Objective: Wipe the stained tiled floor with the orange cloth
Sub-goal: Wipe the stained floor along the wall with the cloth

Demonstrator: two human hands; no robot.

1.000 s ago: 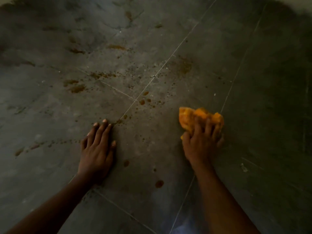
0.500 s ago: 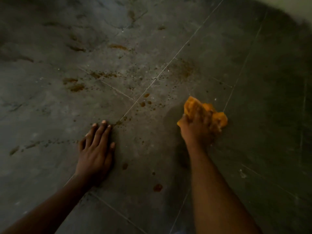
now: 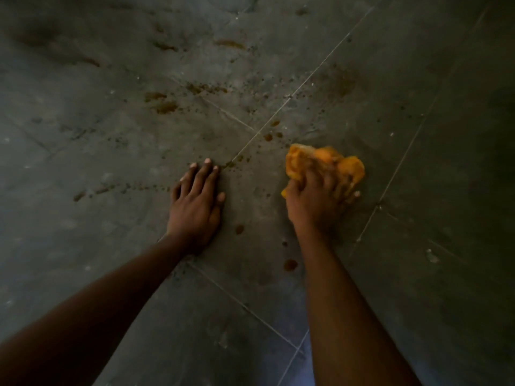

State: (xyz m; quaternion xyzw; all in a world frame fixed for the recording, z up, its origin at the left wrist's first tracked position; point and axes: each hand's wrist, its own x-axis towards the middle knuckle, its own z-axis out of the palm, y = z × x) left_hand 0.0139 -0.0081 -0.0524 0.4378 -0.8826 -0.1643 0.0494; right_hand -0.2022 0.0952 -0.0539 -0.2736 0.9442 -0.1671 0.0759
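Head view, dim light. Grey tiled floor (image 3: pixel 418 274) with thin pale grout lines (image 3: pixel 315 71) crossing diagonally. Right hand (image 3: pixel 315 201) lies on top of the orange cloth (image 3: pixel 328 162), which is bunched into a crumpled wad and sits on the floor just right of the frame centre; grip is curled down over the near part of the cloth, pinching it against the tile, with the far folds sticking out beyond the knuckles. Fingers of this hand are motion-blurred. Left hand (image 3: pixel 196 201) is flat on the floor, palm down, grip spread with nothing in it, fingers pointing away from the body, near the right hand but not touching it or the cloth. Brown stains: small drops (image 3: pixel 271 133) just beyond the cloth beside a grout line; two larger smears (image 3: pixel 161 103) further off on the left; a dotted trail (image 3: pixel 111 189) left of the left hand; single spots (image 3: pixel 290 264) between the two forearms. Fine dark specks scattered across the tiles beyond both hands. A pale smudge (image 3: pixel 431 256) lies on the floor well right of the right forearm.
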